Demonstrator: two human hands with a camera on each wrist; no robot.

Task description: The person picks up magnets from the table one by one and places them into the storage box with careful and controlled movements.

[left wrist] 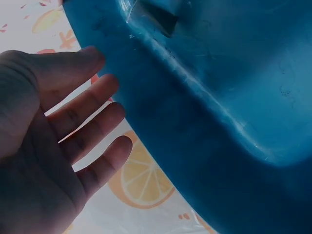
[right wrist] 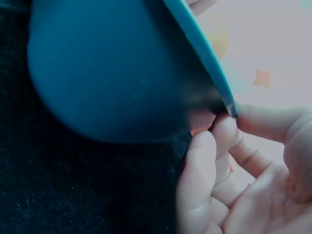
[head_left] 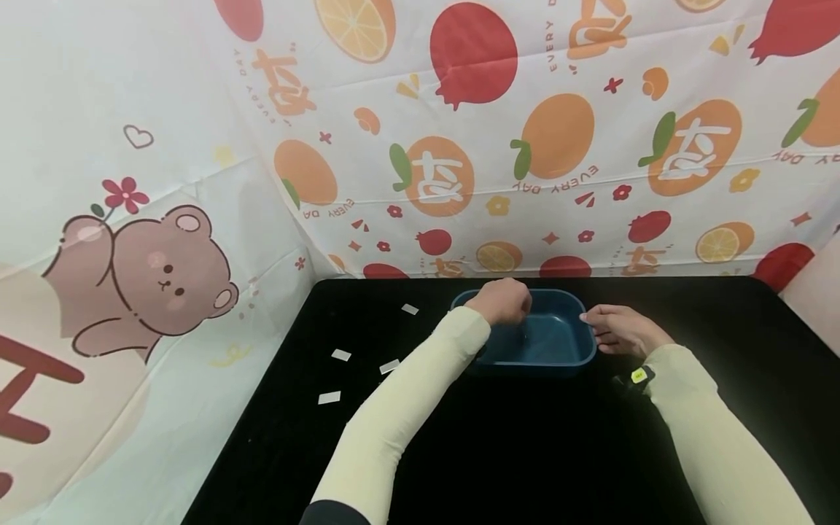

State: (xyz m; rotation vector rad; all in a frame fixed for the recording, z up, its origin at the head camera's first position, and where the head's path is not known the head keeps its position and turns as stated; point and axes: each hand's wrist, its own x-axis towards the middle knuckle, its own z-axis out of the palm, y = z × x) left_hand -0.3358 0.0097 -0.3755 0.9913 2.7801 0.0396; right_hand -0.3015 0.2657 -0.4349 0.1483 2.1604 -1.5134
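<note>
One blue tray (head_left: pixel 551 332), rectangular with rounded corners, on the far part of a black table (head_left: pixel 525 452); its left far rim is partly hidden behind the left hand (head_left: pixel 502 301).

One left hand, above the left part of the tray; fingers spread and gently bent, thumb apart, gripping nothing in the left wrist view. The head view hides its fingertips.

One right hand (head_left: pixel 620 328), at the tray's right end; thumb and forefinger pinch the rim, the other fingers bent below.

One small piece (left wrist: pixel 153 17) inside the tray, cut off by the left wrist view's upper edge; kind uncertain.

Four white slips (head_left: pixel 329 398), spaced apart on the left of the table; one lies just beside the left sleeve (head_left: pixel 407 401), which may cover its edge.

Two pale sleeves, both running out of view at the near edge. One dark item with a yellow face (head_left: pixel 639 375) at the right cuff; marking illegible.

One fruit-printed cloth (head_left: pixel 367 168), far side, cropped above.
</note>
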